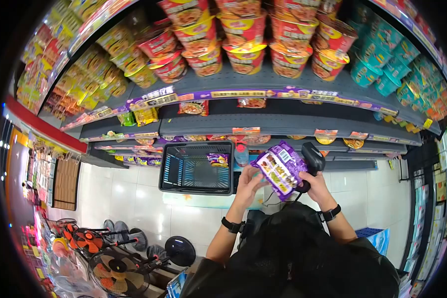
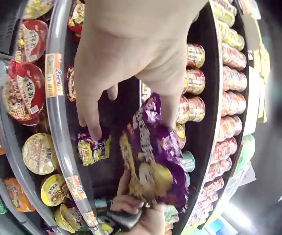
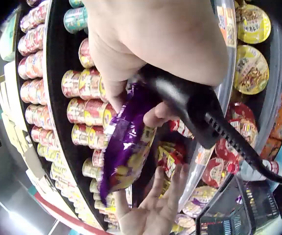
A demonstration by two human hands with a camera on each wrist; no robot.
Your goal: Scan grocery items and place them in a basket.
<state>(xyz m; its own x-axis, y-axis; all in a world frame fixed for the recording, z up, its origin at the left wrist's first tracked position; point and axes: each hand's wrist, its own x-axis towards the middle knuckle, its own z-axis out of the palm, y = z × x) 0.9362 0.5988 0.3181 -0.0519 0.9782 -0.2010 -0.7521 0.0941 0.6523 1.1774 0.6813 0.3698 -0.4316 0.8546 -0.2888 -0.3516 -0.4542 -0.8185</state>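
Note:
My right hand [image 1: 317, 187] grips a black handheld barcode scanner [image 1: 313, 158] and pinches the edge of a purple instant noodle packet [image 1: 282, 170]. In the right wrist view, the scanner [image 3: 180, 98] lies in the palm, its coiled cable trailing off, and fingers of the same hand hold the packet [image 3: 126, 142]. The packet's printed back with a barcode faces up in the head view. Beside its left edge is my left hand [image 1: 248, 186]. That hand's fingers [image 3: 158, 188] are spread and relaxed at the packet's far side in the right wrist view.
A black shopping basket [image 1: 164, 169] stands ahead to the left, with a small purple-yellow packet [image 1: 217, 159] inside. Beside it is a clear bottle with a red cap [image 1: 241, 155]. Shelves with cup noodles [image 1: 246, 58] span the front. Standing fans [image 1: 118, 270] crowd the left behind.

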